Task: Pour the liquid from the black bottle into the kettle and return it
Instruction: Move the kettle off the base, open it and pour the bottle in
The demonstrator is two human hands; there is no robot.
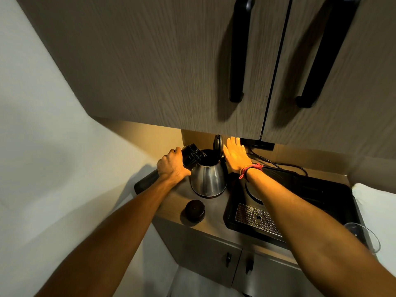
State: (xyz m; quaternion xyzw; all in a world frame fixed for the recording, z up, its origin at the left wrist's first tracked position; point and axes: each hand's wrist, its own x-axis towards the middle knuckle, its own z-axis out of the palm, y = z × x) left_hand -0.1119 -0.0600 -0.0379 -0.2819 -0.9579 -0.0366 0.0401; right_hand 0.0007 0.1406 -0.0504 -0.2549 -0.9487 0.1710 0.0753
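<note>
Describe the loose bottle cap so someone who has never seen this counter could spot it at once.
Start at the steel kettle on the wooden counter. Just in front of it, towards the counter's near edge, lies the cap. It is a small, round, flat black disc lying alone, left of the black tray with its perforated metal grate.

I see both bare forearms stretched forward, the left hand (172, 166) curled in a closed grasp, the right hand (235, 156) flat with fingers extended.

White wall (32, 125) left; wood-grain cabinets (150, 61) overhead, warm under-cabinet light.
</note>
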